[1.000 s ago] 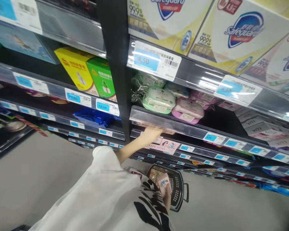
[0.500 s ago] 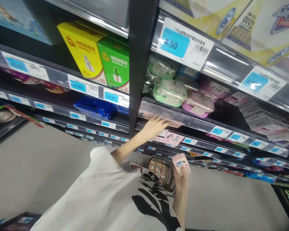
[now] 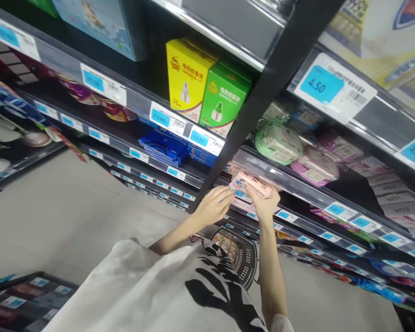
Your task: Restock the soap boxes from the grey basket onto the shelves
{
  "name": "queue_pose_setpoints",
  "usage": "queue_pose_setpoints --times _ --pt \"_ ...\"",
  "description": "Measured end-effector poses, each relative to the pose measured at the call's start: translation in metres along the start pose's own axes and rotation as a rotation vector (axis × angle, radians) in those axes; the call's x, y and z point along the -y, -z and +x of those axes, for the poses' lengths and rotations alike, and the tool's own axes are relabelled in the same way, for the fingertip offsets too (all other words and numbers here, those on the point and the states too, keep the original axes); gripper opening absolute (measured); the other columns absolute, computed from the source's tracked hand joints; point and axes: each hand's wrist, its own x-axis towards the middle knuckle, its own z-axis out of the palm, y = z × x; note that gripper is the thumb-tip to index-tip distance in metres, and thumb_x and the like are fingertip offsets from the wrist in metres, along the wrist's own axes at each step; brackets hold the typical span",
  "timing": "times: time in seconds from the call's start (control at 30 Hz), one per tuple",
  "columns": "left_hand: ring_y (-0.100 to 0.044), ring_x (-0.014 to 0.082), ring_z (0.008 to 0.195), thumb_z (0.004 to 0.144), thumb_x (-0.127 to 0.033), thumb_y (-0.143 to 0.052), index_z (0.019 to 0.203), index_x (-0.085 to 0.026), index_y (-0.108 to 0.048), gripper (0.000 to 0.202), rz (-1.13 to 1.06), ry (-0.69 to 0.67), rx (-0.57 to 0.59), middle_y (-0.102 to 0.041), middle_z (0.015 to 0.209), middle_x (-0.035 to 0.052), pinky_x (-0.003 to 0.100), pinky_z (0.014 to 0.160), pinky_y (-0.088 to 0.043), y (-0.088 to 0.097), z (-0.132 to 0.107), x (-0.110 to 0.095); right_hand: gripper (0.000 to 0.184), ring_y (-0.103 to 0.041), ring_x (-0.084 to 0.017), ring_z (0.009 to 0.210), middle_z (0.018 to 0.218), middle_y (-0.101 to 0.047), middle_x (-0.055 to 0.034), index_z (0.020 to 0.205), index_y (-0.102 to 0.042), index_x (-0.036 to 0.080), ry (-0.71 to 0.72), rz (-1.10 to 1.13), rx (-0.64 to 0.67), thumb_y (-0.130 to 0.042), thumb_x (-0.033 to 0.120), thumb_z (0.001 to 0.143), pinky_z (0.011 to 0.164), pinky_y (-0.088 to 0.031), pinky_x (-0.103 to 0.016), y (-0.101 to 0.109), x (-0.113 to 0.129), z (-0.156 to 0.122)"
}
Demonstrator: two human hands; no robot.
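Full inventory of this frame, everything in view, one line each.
packet: one, pink, at the shelf lip below the cases
yellow box: one, yellow, shelf left of the post
green box: one, green, right of the yellow box
blue boxes: a few, blue, shelf below
cases: several, green and pink, shelf right of the post
price tags: many, blue and white, shelf edges
post: one, black, between bays
basket: one, black, below the hands, goods inside
floor: grey
shirt: white, black print
left hand: at the packet's left end
right hand: grips the packet
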Motion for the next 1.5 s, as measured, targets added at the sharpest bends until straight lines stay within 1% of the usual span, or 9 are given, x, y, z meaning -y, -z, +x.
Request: queue_pose_setpoints --times 0.17,0.47,0.63,0.83,1.0,1.07,1.17,1.3,1.5 --pt "-0.050 0.0283 0.144 0.098 -0.009 -0.047 0.147 -0.015 -0.052 0.049 -0.026 0.057 0.021 -0.063 0.143 0.0150 0.054 0.118 -0.049 0.002 -0.007 0.001 0.055 -0.076 -0.030 0.095 0.104 -0.080 -0.0125 0.104 -0.076 0.012 0.054 -0.134 0.121 -0.091 0.050 0.067 0.099 -0.061 -0.047 -0.027 -0.007 0.014" --pt "-0.053 0.0280 0.141 0.095 -0.005 -0.047 0.143 -0.014 -0.055 0.049 -0.072 0.034 -0.052 -0.067 0.135 0.0156 0.051 0.113 -0.054 0.002 0.000 -0.001 0.041 -0.077 -0.026 0.083 0.095 -0.080 -0.0095 0.105 -0.077 0.020 0.515 -0.484 0.302 -0.077 0.057 0.087 0.083 -0.062 -0.036 -0.005 -0.034 0.024" --pt "-0.053 0.0282 0.141 0.095 -0.005 -0.048 0.146 -0.016 -0.054 0.053 -0.108 0.035 -0.067 -0.067 0.136 0.0158 0.052 0.113 -0.054 0.004 0.005 0.001 0.032 -0.074 -0.030 0.101 0.106 -0.078 -0.0108 0.111 -0.077 0.024 0.559 -0.719 0.347 -0.070 0.050 0.095 0.096 -0.056 -0.041 -0.002 -0.032 0.021" --pt "-0.065 0.0247 0.126 0.092 -0.005 -0.052 0.134 -0.022 -0.062 0.046 -0.097 -0.033 -0.237 -0.073 0.123 0.0096 0.046 0.103 -0.059 0.011 0.004 0.001 0.023 -0.069 -0.028 0.115 0.120 -0.076 -0.0081 0.118 -0.073 0.026 0.580 -0.631 0.436 -0.060 0.038 0.103 0.110 -0.049 -0.046 -0.010 -0.025 0.014" --pt "-0.069 0.0250 0.114 0.097 -0.014 -0.057 0.121 -0.022 -0.067 0.028 -0.095 0.191 -0.580 -0.073 0.115 0.0094 0.046 0.099 -0.059 0.040 -0.005 0.018 0.039 -0.062 -0.029 0.129 0.131 -0.069 -0.0140 0.132 -0.064 0.021 0.454 -0.393 0.001 -0.071 0.033 0.095 0.115 -0.048 -0.052 -0.009 -0.019 -0.027" --pt "-0.061 0.0286 0.130 0.102 -0.028 -0.053 0.135 -0.019 -0.061 0.034 -0.221 0.375 -0.517 -0.065 0.136 0.0154 0.050 0.109 -0.053 0.045 -0.004 0.033 0.046 -0.060 -0.029 0.134 0.139 -0.064 -0.0152 0.139 -0.059 0.021 0.313 -0.311 -0.120 -0.070 0.031 0.096 0.115 -0.049 -0.053 -0.011 -0.019 -0.049" --pt "-0.051 0.0301 0.143 0.105 -0.049 -0.048 0.152 -0.016 -0.047 0.057 -0.467 0.532 -0.253 -0.051 0.154 0.0188 0.047 0.117 -0.046 0.039 0.006 0.056 0.061 -0.056 -0.029 0.139 0.151 -0.056 -0.0170 0.152 -0.047 0.021 0.139 -0.292 -0.085 -0.067 0.035 0.097 0.117 -0.048 -0.054 -0.022 -0.022 -0.073" --pt "-0.067 0.0296 0.119 0.098 -0.059 -0.056 0.137 -0.013 -0.060 0.060 -0.480 0.641 -0.038 -0.070 0.127 0.0154 0.042 0.106 -0.052 0.021 0.026 0.068 0.061 -0.049 -0.028 0.146 0.156 -0.053 -0.0149 0.157 -0.044 0.022 0.144 -0.382 -0.028 -0.062 0.036 0.100 0.122 -0.044 -0.053 -0.036 -0.024 -0.081" --pt "-0.069 0.0217 0.084 0.088 -0.059 -0.067 0.106 -0.013 -0.070 0.049 -0.385 0.769 -0.084 -0.074 0.091 0.0070 0.031 0.081 -0.054 0.016 0.041 0.065 0.058 -0.053 -0.026 0.143 0.152 -0.057 -0.0122 0.156 -0.046 0.023 0.189 -0.345 -0.025 -0.060 0.030 0.101 0.119 -0.048 -0.047 -0.040 -0.019 -0.075"
